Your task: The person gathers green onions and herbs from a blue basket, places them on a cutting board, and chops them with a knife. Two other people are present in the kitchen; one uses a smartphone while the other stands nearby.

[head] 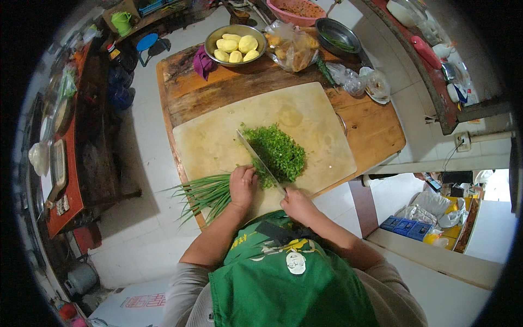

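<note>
My left hand (242,184) presses a bunch of long green scallions (210,192) onto a large pale cutting board (229,118). Their tips spread out past the board's left edge. In my right hand (297,204) is the handle of a kitchen knife (261,161), mostly hidden by my fingers. The blade points up and to the left, just right of my left fingers. Against its right side lies a heap of finely chopped scallions (282,153), with small bits scattered around it.
On the wooden table (372,126), behind the board, stand a metal bowl of peeled potatoes (235,47), a purple cloth (203,63), a plastic bag of yellowish food (292,47) and a dark metal basin (338,36). A blue stool (148,42) is on the floor at the left.
</note>
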A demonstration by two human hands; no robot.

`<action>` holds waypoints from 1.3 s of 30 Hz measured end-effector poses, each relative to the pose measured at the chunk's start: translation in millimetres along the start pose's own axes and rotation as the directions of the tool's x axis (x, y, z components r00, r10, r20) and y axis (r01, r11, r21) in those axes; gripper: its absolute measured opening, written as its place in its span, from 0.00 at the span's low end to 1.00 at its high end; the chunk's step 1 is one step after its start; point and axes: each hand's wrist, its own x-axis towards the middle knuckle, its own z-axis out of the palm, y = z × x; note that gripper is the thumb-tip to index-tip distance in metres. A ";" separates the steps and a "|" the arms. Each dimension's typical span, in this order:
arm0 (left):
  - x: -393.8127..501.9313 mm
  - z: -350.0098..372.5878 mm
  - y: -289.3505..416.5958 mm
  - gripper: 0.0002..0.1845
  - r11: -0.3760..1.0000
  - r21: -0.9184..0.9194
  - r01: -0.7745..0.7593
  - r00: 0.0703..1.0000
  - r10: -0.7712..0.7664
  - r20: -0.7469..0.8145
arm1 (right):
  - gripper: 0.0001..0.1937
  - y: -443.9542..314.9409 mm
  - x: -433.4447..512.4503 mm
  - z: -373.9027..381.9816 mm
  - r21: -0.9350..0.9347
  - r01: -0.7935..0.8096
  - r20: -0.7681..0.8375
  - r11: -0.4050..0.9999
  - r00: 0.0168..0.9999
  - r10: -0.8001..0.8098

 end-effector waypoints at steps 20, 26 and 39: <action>-6.4 -7.2 4.2 0.08 0.997 0.077 -0.006 0.998 0.010 -0.059 | 0.14 -15.1 22.6 0.7 0.028 0.030 0.028 0.999 0.999 -0.030; -1.9 -0.1 -6.0 0.06 0.996 0.087 -0.025 0.993 0.034 -0.112 | 0.14 -18.6 -3.9 -23.2 0.124 -0.052 0.019 0.991 0.999 0.051; -4.3 8.9 -14.1 0.08 0.869 -0.373 0.326 0.937 -0.349 0.008 | 0.11 -16.1 22.0 -11.5 0.141 0.030 -0.079 0.990 0.997 -0.019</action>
